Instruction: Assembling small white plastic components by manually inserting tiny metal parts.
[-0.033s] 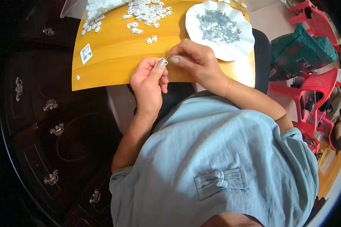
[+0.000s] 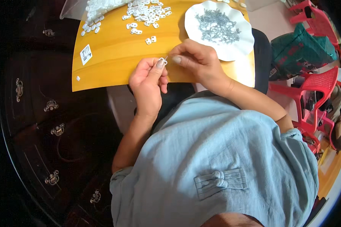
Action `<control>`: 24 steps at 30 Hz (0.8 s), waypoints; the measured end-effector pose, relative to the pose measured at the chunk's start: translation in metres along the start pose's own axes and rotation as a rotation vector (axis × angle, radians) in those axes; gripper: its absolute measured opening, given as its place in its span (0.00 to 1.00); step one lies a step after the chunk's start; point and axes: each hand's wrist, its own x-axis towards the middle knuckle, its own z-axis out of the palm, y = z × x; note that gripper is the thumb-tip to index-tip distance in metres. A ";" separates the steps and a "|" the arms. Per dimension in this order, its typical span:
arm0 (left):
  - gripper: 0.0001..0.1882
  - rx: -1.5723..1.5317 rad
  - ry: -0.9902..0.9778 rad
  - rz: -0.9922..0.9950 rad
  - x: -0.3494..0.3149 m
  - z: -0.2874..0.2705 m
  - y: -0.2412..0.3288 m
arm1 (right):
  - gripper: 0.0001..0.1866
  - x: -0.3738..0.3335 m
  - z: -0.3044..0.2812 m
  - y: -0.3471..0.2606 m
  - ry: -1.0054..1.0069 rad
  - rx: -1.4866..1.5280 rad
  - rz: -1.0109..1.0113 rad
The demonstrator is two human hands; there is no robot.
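Above the near edge of the wooden board, my left hand (image 2: 146, 77) pinches a small white plastic piece with holes (image 2: 163, 61) between thumb and fingers. My right hand (image 2: 199, 62) is beside it, thumb and forefinger closed in a pinch. A thin metal pin (image 2: 166, 58) shows between the white piece and my right fingertips; its ends are too small to make out. Two similar white pieces (image 2: 150, 40) lie just beyond my hands, with a loose pile of them (image 2: 147, 14) farther off. A scalloped white plate (image 2: 231, 53) holds many small grey metal pieces (image 2: 218, 28).
The yellow wooden board (image 2: 113, 56) bears a printed label (image 2: 86, 54) and a tiny white bit (image 2: 78, 78). A clear bag of white pieces (image 2: 106, 5) stands at the far left. Dark drawers (image 2: 57, 128) flank my left; red plastic chairs (image 2: 318, 85) and a green bag (image 2: 299, 53) are right.
My right fingertips have shifted very slightly to the right, away from the white piece. My left hand keeps its pinch almost unmoved.
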 end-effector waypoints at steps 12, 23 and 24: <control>0.05 0.124 0.044 0.070 -0.004 0.025 0.020 | 0.10 -0.004 -0.035 -0.017 -0.053 0.444 0.268; 0.05 -0.093 0.287 0.275 0.027 -0.011 -0.001 | 0.15 0.019 -0.005 0.015 -0.035 -0.932 -0.542; 0.04 -0.095 0.280 0.291 0.026 -0.013 -0.002 | 0.15 0.020 -0.003 0.014 -0.044 -0.943 -0.549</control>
